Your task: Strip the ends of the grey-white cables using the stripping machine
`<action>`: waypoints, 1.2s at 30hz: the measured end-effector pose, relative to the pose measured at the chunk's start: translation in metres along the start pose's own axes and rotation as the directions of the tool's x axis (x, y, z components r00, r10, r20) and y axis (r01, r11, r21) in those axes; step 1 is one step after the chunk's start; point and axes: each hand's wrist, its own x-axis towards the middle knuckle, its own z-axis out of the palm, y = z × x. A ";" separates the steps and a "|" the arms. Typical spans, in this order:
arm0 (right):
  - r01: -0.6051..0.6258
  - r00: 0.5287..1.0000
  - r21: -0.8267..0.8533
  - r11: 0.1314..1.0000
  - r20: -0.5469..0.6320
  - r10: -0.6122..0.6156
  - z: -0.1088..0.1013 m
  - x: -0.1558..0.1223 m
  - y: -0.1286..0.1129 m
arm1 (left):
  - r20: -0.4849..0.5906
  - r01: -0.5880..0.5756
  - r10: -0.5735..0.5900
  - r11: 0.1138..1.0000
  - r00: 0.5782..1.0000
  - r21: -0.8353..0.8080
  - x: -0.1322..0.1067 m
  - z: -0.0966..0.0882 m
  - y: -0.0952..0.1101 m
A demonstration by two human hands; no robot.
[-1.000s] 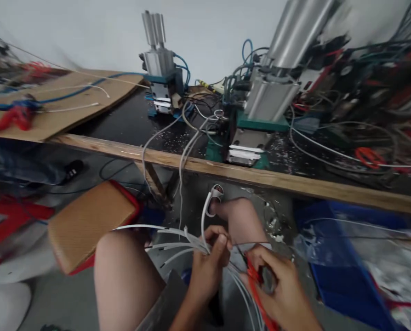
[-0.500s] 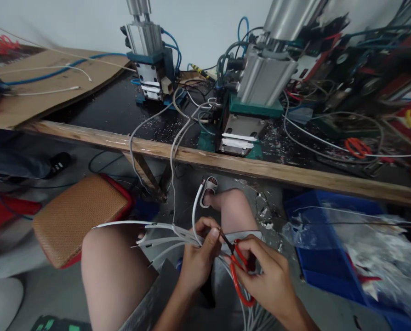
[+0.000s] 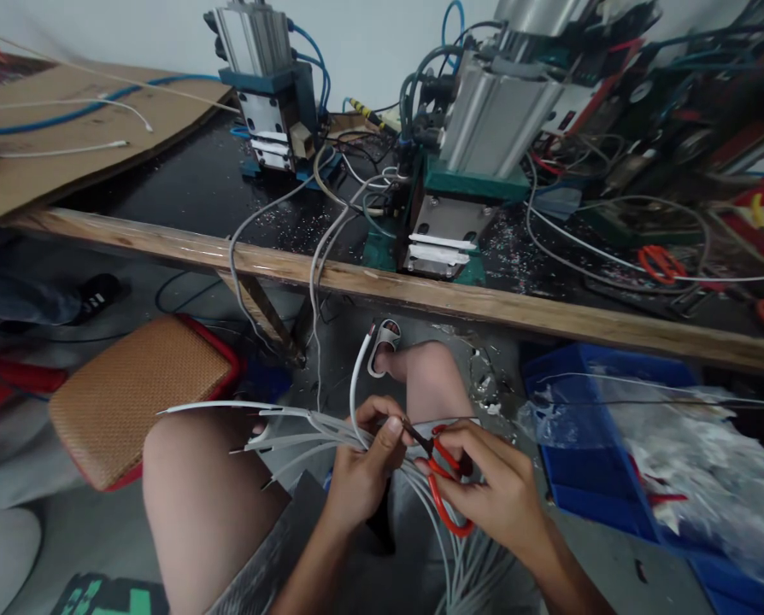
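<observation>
In my lap, my left hand [image 3: 370,465] is closed round a bundle of white and grey cables [image 3: 331,434]. Their cut ends fan out to the left over my thigh, and one thicker white cable [image 3: 358,376] curves upward from the hand. The long lengths hang down between my legs. A pair of scissors with orange handles [image 3: 451,504] is in my right hand [image 3: 494,483], fingers in the loops. Its dark blades point left and meet the fingertips of my left hand. What lies between the blades is too small to make out.
Ahead runs a wood-edged bench [image 3: 331,270] carrying two pneumatic machines [image 3: 484,128] [image 3: 260,94]. A blue bin [image 3: 587,478] with plastic scraps stands at right. To the left are a woven-top stool [image 3: 139,397] and another person's leg [image 3: 26,290]. Orange scissors [image 3: 661,264] lie on the bench.
The view has shifted slightly, so the bench and machines sit a little higher and further left. Both hands keep their hold on the cables and the scissors, nearly unmoved.
</observation>
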 end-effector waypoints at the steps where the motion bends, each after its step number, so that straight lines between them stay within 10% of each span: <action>1: 0.004 1.000 0.000 1.000 0.005 -0.004 -0.001 0.000 0.001 | 0.001 0.003 -0.003 1.000 1.000 -0.002 0.000 0.000 0.000; 36: 0.053 0.995 -0.151 0.987 0.087 -0.040 -0.013 0.007 0.005 | -0.097 -0.070 0.093 0.972 0.991 0.223 0.002 0.000 -0.002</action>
